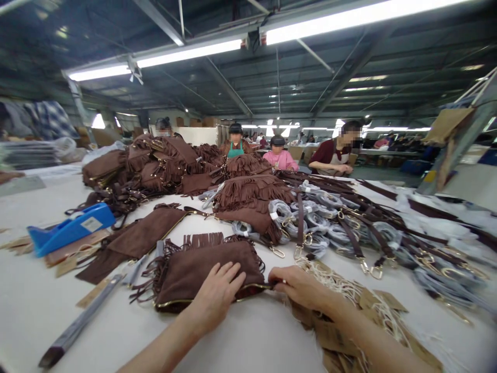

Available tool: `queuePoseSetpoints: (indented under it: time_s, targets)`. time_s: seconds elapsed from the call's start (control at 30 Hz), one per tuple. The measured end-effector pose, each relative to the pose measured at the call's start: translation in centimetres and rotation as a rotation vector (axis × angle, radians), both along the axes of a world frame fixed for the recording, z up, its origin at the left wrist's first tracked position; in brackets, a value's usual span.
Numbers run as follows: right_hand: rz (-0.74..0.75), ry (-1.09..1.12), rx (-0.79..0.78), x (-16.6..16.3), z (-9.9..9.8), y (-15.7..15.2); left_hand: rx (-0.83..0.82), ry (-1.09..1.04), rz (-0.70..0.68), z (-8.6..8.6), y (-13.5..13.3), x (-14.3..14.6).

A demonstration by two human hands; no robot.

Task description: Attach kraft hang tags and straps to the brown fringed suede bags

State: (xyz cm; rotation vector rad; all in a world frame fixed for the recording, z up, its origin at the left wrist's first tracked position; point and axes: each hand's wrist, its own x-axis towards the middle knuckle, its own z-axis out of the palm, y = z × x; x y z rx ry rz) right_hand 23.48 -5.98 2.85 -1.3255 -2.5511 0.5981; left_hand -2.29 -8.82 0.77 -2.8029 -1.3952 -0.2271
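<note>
A brown fringed bag (186,272) lies flat on the white table, its gold zipper edge facing me and partly open near the right end. My left hand (219,290) rests on the bag's front, fingers stretched out over the fabric. At the bag's right corner, my right hand (295,284) has its fingers closed on the end of the zipper edge; the exact piece pinched is partly hidden. Brown paper tags (337,336) with white strings lie under and beside my right forearm. Another brown pouch (145,233) lies behind the bag on the left.
A blue tape dispenser (72,228) stands at the left, with a plastic-wrapped strap (83,316) in front of it. Brown fringed bags (155,160) are heaped at the back. Coiled, wrapped straps with gold clasps (322,223) cover the right side. Several people stand beyond the table.
</note>
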Motion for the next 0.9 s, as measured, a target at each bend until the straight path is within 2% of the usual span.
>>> queuePoseSetpoints:
  time_s: [0.1, 0.23, 0.4, 0.47, 0.57, 0.63, 0.77, 0.9]
  targets:
    - [-0.026, 0.139, -0.097, -0.2, 1.1, 0.6, 0.027, -0.032, 0.003, -0.5, 1.2, -0.2]
    - [-0.016, 0.261, -0.205, -1.0, 1.8, 0.9, -0.006, -0.142, 0.012, 0.4, 1.6, -0.8]
    - [-0.128, 0.557, -0.556, -2.2, 0.9, 0.6, 0.049, -0.317, 0.123, 2.8, -0.8, 0.5]
    - [-0.141, 0.628, -0.631, -2.4, 0.6, 0.3, 0.002, -0.390, 0.174, 3.6, -2.1, 1.9]
    - [-0.109, 0.589, -0.536, -2.6, 0.6, -0.4, -0.168, -0.463, 0.241, 3.9, -3.2, 4.2]
    - [-0.092, 0.524, -0.389, -2.7, 0.9, -1.0, -0.234, -0.480, 0.277, 3.5, -3.0, 5.4]
    - [-0.112, 0.343, -0.105, -3.0, 1.6, -1.9, -0.188, -0.461, 0.332, 2.9, -2.2, 6.5]
    - [-0.137, 0.217, 0.002, -3.8, 1.8, -1.9, -0.162, -0.473, 0.423, 3.4, -2.3, 6.6]
